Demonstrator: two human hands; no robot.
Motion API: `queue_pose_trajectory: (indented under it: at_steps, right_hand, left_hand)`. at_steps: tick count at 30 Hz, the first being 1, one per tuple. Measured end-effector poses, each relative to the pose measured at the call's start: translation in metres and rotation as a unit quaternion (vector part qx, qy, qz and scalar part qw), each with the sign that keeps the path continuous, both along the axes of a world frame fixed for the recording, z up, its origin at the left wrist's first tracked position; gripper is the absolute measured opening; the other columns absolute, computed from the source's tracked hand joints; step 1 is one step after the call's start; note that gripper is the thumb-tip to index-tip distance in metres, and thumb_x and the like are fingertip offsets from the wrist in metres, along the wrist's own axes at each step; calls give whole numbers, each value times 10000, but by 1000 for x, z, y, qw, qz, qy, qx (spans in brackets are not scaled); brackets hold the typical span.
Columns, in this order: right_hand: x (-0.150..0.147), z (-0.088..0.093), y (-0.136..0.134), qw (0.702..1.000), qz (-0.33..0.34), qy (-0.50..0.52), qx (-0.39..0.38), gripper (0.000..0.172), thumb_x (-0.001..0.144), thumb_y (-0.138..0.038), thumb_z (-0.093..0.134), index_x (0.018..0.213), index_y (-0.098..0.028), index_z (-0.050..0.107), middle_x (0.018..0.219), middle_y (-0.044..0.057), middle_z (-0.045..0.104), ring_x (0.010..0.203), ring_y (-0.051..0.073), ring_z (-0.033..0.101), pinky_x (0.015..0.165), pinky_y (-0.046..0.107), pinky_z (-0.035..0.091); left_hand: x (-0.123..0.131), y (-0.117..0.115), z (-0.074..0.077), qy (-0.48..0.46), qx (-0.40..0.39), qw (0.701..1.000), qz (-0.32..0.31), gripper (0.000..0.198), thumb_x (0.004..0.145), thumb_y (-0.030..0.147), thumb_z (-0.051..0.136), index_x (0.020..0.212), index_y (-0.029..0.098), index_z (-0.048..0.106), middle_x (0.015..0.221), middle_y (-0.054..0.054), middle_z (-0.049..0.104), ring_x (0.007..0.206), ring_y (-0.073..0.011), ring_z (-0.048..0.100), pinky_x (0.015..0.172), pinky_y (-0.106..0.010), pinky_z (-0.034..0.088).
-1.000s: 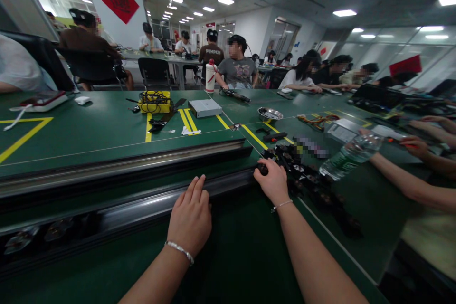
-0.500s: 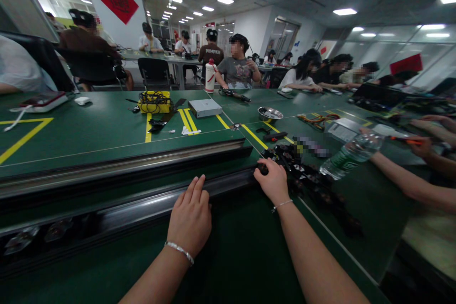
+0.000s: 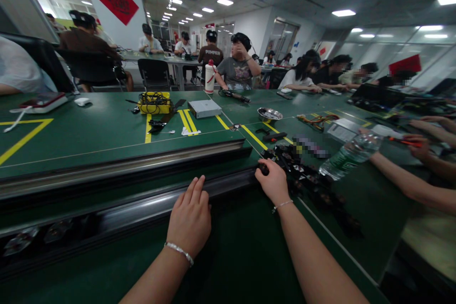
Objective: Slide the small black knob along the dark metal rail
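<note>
A long black channel-shaped rail (image 3: pixel 142 203) lies across the green table in front of me. Flat on it rests my left hand (image 3: pixel 190 213), fingers stretched out. At the rail's right end, my right hand (image 3: pixel 273 180) is closed round a small black part (image 3: pixel 263 169), mostly hidden by the fingers. Dark parts with clear pieces (image 3: pixel 57 229) sit inside the rail's left end. Just beyond my right hand is a heap of black parts (image 3: pixel 299 166) with shiny bits. A second rail (image 3: pixel 124 161) lies behind the first, roughly parallel.
A clear water bottle (image 3: pixel 351 154) lies tilted at the right, near another person's arm (image 3: pixel 409 178). Farther back are a metal bowl (image 3: pixel 270 114), a grey box (image 3: pixel 204 108), a yellow block wrapped in black cable (image 3: pixel 155 102) and a white bottle (image 3: pixel 210 77). Several people sit around.
My hands stay almost where they were; the right hand and its black part have shifted very slightly. Across the table, a seated person has raised a hand to the face.
</note>
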State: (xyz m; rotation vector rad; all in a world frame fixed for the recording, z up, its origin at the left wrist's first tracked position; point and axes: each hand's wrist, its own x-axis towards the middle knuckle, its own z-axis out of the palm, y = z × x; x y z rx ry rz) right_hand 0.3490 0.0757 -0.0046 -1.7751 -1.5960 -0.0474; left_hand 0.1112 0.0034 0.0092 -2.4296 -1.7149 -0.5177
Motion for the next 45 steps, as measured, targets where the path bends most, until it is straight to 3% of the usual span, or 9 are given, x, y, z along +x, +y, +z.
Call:
queue_pose_trajectory:
  at_steps: [7,30,45]
  right_hand:
    - [3,-2,2,999,-9,-8,30,377,664,-268,523,1017,-156,590,1138,110,573,1077,243,500,957,405,348]
    - [5,-5,3,1000,-3,9,21,278,681,-273,503,913,-172,619,1045,82,620,1025,231,526,939,395,356]
    - [2,5,-2,999,-24,39,-16,352,691,-260,476,1008,-162,595,992,77,620,934,219,546,865,369,410]
  left_hand:
    - [1,0,0,-12,6,1000,-1,168,783,182,430,875,179,570,1351,-100,414,1260,-247,342,944,-416,393]
    - [0,0,-1,0,4,1000,-1,171,795,188,417,883,177,562,1359,-103,403,1262,-243,340,942,-411,391]
    - [-1,0,-1,17,5,1000,0,163,791,181,422,882,169,556,1365,-109,392,1269,-246,326,950,-403,382]
